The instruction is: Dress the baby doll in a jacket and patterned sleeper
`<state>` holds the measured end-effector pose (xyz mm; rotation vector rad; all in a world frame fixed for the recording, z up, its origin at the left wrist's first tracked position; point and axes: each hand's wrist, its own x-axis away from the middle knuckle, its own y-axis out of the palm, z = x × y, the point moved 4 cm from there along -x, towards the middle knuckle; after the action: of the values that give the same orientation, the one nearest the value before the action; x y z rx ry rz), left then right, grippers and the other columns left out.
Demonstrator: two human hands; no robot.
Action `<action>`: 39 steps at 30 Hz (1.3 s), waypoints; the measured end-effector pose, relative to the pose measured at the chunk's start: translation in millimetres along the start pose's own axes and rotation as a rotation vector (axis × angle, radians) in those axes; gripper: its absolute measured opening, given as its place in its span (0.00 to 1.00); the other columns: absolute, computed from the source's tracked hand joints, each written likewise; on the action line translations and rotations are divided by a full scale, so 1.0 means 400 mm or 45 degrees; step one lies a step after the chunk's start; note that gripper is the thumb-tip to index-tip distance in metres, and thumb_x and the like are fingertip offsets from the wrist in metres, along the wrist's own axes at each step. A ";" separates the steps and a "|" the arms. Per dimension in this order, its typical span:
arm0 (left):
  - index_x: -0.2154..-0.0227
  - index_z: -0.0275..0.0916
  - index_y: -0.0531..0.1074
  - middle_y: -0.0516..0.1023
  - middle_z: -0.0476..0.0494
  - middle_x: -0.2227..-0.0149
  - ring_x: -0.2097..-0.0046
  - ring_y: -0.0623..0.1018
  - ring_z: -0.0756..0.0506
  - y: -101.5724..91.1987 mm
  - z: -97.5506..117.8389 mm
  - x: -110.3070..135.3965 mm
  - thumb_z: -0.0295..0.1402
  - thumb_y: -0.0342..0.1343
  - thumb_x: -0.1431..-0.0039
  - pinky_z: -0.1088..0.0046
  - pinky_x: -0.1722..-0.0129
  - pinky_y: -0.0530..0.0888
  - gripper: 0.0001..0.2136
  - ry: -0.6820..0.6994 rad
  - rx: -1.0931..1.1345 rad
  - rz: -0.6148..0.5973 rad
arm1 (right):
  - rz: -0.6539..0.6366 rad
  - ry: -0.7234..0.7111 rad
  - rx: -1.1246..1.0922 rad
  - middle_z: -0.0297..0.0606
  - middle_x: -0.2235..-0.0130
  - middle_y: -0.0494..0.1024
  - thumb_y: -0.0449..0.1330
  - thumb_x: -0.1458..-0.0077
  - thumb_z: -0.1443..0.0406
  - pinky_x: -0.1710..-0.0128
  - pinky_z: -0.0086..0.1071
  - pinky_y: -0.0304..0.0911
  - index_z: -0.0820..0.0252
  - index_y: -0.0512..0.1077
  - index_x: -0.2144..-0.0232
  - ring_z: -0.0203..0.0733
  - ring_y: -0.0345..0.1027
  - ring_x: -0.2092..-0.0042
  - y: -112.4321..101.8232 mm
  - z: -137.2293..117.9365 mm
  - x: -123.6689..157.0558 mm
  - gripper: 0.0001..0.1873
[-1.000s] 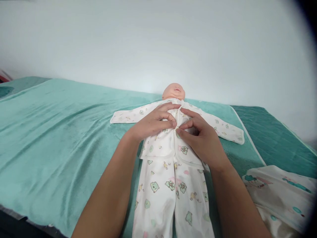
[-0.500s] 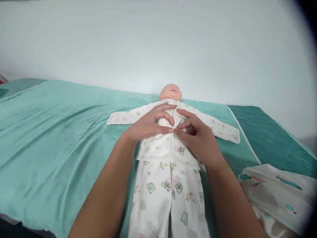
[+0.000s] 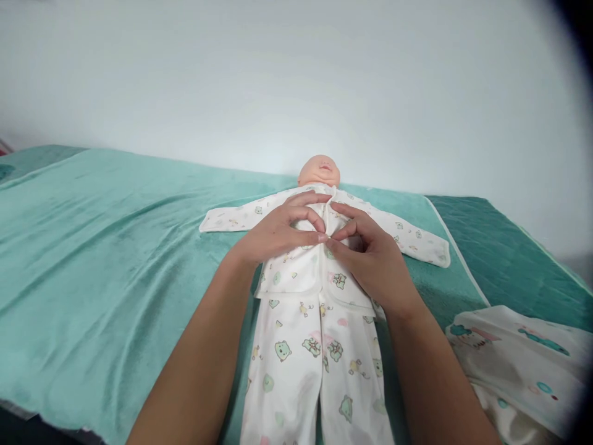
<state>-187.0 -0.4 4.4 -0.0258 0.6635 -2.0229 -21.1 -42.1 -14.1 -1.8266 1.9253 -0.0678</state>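
Over the last second the left thumb has straightened toward the right fingertips; otherwise the hands' position is unchanged. Left hand and right hand meet at frame centre, fingers pinching the front edges of the printed jacket, which is on the doll. The edges meet there; any fastener is hidden.

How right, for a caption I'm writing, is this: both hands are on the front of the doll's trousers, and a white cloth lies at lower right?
Wrong garment: the head view shows the left hand and right hand on the front of the jacket, not the trousers. The white cloth does lie at lower right.
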 end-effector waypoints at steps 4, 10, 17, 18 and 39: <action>0.71 0.44 0.76 0.63 0.52 0.35 0.32 0.58 0.40 0.001 -0.003 -0.002 0.32 0.59 0.44 0.57 0.33 0.56 0.02 -0.004 0.024 0.011 | 0.016 -0.019 0.018 0.33 0.40 0.69 0.63 0.48 0.61 0.71 0.36 0.60 0.55 0.72 0.73 0.28 0.53 0.76 0.000 0.000 0.001 0.06; 0.72 0.43 0.76 0.65 0.52 0.35 0.31 0.57 0.39 -0.001 -0.010 -0.004 0.33 0.59 0.45 0.55 0.33 0.54 0.03 0.013 0.063 0.019 | 0.032 -0.008 0.023 0.36 0.41 0.71 0.64 0.49 0.62 0.73 0.34 0.60 0.57 0.72 0.72 0.27 0.53 0.77 0.002 0.000 0.001 0.05; 0.72 0.43 0.77 0.64 0.53 0.35 0.31 0.56 0.39 -0.001 -0.014 -0.004 0.32 0.57 0.44 0.54 0.33 0.54 0.04 0.016 0.061 -0.011 | 0.023 -0.072 0.084 0.37 0.40 0.70 0.63 0.48 0.64 0.65 0.35 0.62 0.57 0.71 0.72 0.34 0.66 0.68 0.007 -0.013 0.004 0.04; 0.72 0.43 0.77 0.64 0.53 0.35 0.31 0.56 0.39 -0.001 -0.014 -0.004 0.32 0.57 0.44 0.53 0.33 0.54 0.04 0.022 0.064 -0.012 | 0.020 -0.093 0.089 0.36 0.41 0.70 0.62 0.48 0.64 0.63 0.36 0.62 0.57 0.71 0.72 0.36 0.68 0.64 0.007 -0.012 0.004 0.04; 0.60 0.47 0.77 0.63 0.50 0.34 0.32 0.58 0.37 0.006 -0.015 -0.007 0.37 0.61 0.44 0.52 0.34 0.58 0.09 0.102 0.016 0.023 | 0.015 -0.008 -0.083 0.35 0.40 0.70 0.63 0.46 0.59 0.47 0.43 0.62 0.56 0.74 0.73 0.47 0.67 0.45 0.017 0.004 -0.006 0.08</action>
<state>-185.0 3.6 -1.0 0.0688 0.6990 -2.0193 -26.8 -38.5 -17.1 -1.8551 1.9548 0.0052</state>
